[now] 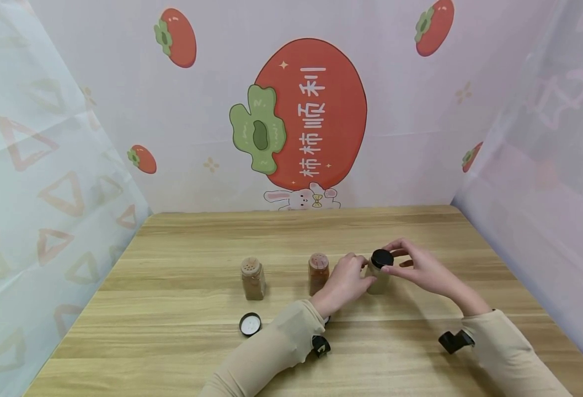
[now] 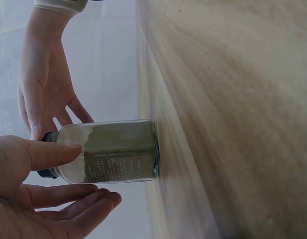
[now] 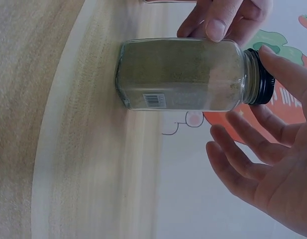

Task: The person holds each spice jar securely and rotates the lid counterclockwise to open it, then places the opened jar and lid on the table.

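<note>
A square glass spice jar of greenish-brown powder stands upright on the table, its black screw lid on top. My left hand holds the jar from the left, with the thumb on the near side of the glass in the left wrist view. From the right, my right hand pinches the lid between thumb and index finger; the other fingers are spread apart below it in the right wrist view. Small print shows on one face of the jar, a barcode on another.
Left of my hands stand a jar of reddish powder and a jar of light brown powder, both with perforated tops showing. A black cap lies inside-up in front of the brown one. Another cap is mostly hidden by my left wrist.
</note>
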`<state>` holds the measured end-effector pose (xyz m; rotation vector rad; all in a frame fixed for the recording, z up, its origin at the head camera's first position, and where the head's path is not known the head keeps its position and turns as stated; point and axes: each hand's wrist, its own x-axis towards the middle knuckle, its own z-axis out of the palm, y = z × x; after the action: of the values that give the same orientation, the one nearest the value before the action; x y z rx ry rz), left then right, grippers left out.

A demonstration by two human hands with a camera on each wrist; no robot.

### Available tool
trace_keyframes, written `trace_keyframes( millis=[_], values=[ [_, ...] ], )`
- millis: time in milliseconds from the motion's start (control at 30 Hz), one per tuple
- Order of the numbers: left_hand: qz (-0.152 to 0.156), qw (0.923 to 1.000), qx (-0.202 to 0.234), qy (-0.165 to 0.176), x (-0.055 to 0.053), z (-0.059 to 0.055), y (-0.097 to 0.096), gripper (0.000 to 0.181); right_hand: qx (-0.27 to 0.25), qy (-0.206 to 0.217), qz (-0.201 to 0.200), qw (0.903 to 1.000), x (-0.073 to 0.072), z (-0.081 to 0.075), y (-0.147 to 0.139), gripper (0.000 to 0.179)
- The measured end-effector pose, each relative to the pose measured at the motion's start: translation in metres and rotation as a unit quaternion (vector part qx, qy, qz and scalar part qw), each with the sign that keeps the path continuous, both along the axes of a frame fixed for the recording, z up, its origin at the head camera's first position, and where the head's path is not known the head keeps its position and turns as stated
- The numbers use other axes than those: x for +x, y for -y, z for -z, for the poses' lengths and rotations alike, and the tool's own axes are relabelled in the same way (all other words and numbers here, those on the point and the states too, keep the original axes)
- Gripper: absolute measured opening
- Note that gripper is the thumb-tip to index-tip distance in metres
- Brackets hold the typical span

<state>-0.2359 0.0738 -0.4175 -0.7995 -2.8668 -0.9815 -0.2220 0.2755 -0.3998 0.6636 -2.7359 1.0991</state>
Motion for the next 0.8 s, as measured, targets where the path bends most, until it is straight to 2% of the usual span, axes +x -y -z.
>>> trace_keyframes(
  millis=[233,600,800],
  values=[
    [-0.001,1.0000,-0.008,-0.005,0.000,0.001,0.000,0.037,0.003,0.009,-0.011,0.9999,0.000,-0.003,-0.003,0.041],
    [0.000,1.0000,-0.005,-0.007,0.000,0.000,0.000,0.037,0.026,-0.013,-0.050,0.9983,-0.003,-0.007,-0.009,0.038],
    [0.000,0.9999,-0.009,-0.009,-0.001,0.001,0.000,0.037,0.026,-0.002,-0.062,0.9977,-0.004,-0.007,-0.012,0.039]
  ],
)
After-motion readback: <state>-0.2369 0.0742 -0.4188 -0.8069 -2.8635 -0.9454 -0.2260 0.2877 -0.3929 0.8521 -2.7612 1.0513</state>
